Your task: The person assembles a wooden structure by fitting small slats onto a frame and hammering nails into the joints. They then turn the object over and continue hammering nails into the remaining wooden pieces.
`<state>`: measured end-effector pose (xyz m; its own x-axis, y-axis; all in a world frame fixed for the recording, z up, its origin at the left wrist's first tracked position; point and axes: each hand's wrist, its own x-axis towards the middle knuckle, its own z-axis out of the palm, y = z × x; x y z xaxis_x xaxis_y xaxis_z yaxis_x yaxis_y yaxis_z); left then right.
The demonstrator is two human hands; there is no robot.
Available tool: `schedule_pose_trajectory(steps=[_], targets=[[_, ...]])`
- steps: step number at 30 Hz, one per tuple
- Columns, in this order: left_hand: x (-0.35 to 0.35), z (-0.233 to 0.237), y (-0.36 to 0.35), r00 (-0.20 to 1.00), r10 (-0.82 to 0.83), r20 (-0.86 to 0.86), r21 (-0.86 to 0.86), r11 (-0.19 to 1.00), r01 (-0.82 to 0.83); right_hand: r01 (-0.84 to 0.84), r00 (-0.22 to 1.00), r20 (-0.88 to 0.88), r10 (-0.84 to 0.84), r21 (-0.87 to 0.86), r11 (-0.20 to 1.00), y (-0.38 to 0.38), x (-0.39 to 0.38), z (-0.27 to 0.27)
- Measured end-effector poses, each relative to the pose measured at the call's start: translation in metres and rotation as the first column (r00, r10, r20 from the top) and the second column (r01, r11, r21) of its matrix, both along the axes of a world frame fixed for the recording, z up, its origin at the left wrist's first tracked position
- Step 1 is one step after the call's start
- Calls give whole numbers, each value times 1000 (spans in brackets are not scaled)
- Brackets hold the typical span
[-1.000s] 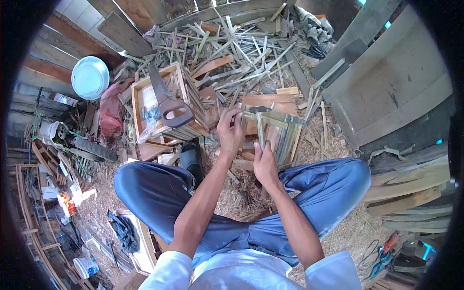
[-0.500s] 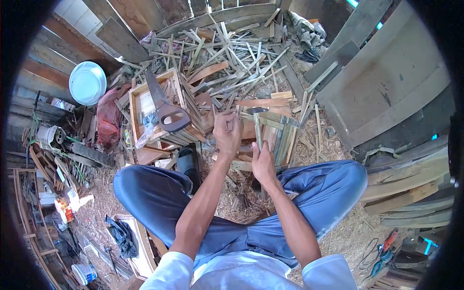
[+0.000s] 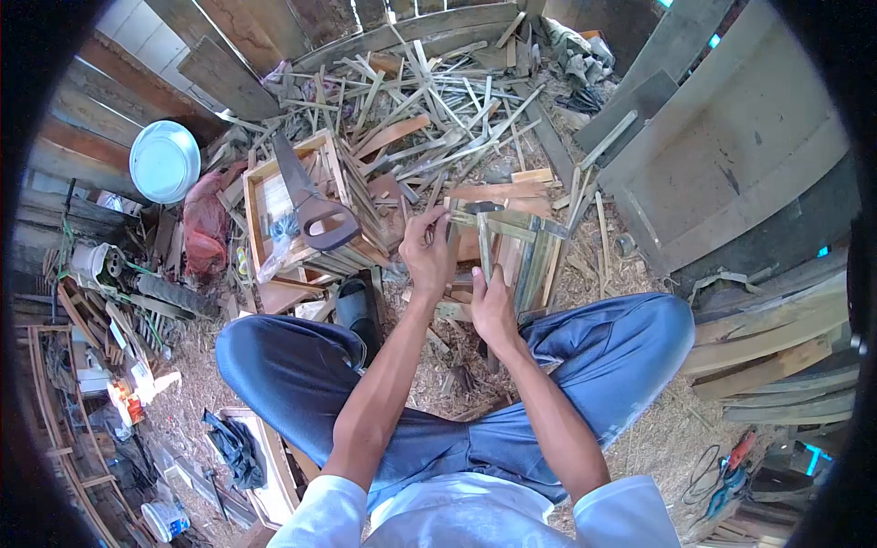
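Note:
My right hand [image 3: 494, 309] is wrapped around the wooden handle of a hammer [image 3: 485, 239]. The hammer's dark head lies over the top edge of a slatted wooden crate [image 3: 530, 236] standing between my feet. My left hand [image 3: 427, 256] is at the crate's near-left corner, thumb and fingertips pinched together against the end of its top strip. Whatever sits in that pinch is too small to make out. The hammer head is a short way to the right of those fingertips.
To the left, a handsaw [image 3: 315, 201] rests across a stack of wooden frames [image 3: 253, 215], with a blue plastic bag inside. Scrap strips [image 3: 438, 119] are heaped behind. Large panels [image 3: 722, 155] lean on the right; curved boards [image 3: 776, 338] are stacked below them. A sandal [image 3: 354, 310] is near my left knee.
My left hand has turned and its fingers have straightened upward, bringing the fingertips to the crate's corner. The hammer in my right hand has barely shifted.

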<state>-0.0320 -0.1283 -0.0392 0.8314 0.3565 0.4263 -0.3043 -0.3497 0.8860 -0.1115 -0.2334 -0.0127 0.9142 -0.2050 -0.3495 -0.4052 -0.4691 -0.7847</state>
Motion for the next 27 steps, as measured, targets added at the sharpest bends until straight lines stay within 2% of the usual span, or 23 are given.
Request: schedule_pose_trajectory(steps=[3,6,7,9,11,13,16,21,23,25,27], targets=[[1,-5,2,1000,-22,-19,-41,999,21,-11,1000,-26,11,-13,1000,1,2,-4],[3,-7,2,999,-32,1,-81,996,32,-6,1000,0,6,-38,999,1,1,-9],[3,-6,1,999,-39,11,-87,995,40,4,998,56,-1,-62,998,1,0,-11],[3,-5,1,998,-57,-6,-49,997,57,20,994,111,-10,-86,996,1,0,-11],[3,-2,-1,997,-75,-21,-11,997,75,52,998,27,-50,-75,996,0,1,-7],[4,-1,-4,994,-113,3,10,994,113,49,999,23,-47,-75,996,-3,1,-9],[3,0,-6,986,-133,-99,-47,991,129,56,998,28,-54,-77,995,-4,1,-11],[5,0,-10,982,-158,-100,-91,985,149,75,996,43,-72,-72,995,-5,1,-11],[6,0,-12,979,-169,-112,-101,982,158,66,994,99,-53,-134,989,-6,1,-19],[7,0,-12,988,-142,-56,-31,990,140,68,992,111,-52,-147,987,-7,1,-19],[8,-2,-12,988,-141,-58,-35,990,139,63,992,122,-45,-153,986,-5,1,-17]])
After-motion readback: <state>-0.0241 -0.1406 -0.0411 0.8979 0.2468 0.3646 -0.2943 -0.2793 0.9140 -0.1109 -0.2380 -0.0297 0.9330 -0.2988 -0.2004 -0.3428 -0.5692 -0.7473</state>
